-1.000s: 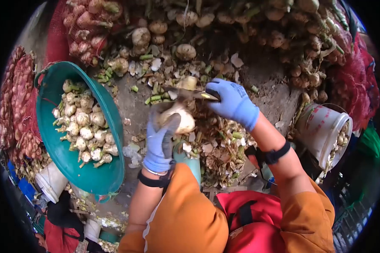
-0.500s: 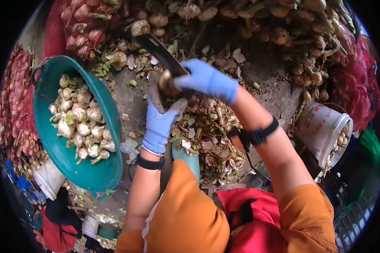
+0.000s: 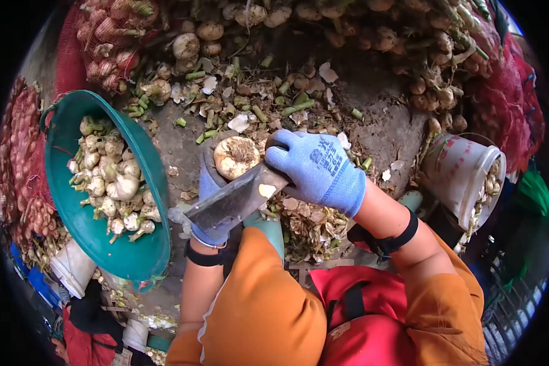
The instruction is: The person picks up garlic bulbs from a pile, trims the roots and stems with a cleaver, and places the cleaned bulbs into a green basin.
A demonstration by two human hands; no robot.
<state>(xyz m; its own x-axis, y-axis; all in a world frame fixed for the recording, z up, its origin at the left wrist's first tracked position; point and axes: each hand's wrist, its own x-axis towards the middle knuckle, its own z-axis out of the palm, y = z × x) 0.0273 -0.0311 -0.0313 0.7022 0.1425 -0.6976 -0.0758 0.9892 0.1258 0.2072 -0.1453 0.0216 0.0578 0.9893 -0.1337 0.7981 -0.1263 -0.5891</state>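
Note:
Both my hands wear blue gloves. My left hand (image 3: 206,183) is wrapped round a garlic bulb (image 3: 233,160), whose brown root face is turned up toward me. A broad-bladed knife (image 3: 229,198) is gripped in my right hand (image 3: 314,168), its handle hidden in the fist. The dark blade slants down to the left, right below the bulb, and overlaps my left hand and wrist. A pale scrap (image 3: 266,191) sticks to the blade near the handle. Beneath my hands lies a heap of dry peelings (image 3: 314,222).
At my left stands a tilted green basin (image 3: 73,207) with trimmed garlic in it. Garlic with stalks (image 3: 372,30) is piled at the far side. Red net sacks (image 3: 107,46) and a white bucket (image 3: 457,174) flank the work spot. Another person (image 3: 88,329) is at lower left.
The knife has swung from pointing away to pointing down-left across my left wrist. My right hand has moved right and nearer me. The garlic bulb now shows its root face.

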